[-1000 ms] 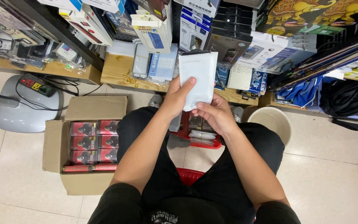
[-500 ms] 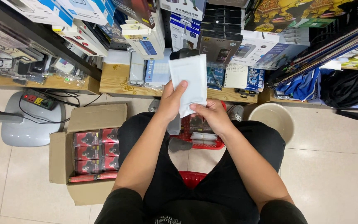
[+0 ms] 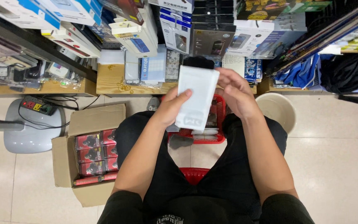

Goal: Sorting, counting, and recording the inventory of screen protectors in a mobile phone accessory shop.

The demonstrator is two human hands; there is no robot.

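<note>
The left hand is holding a white packet by its side, thumb lying on the front. The right hand is curling its fingers around the packet's top, where a dark thing is sticking out. The packet is sitting up above the person's lap, over a red basket. An open cardboard box of red packs is sitting on the floor nearby.

A white flat pouch stands upright at centre, held between the left hand and the right hand. Near left, an open brown cardboard box on the floor holds rows of red-and-black packs. On the far shelves lean white-and-blue boxes, a dark grey box and a pale blue packet.
</note>
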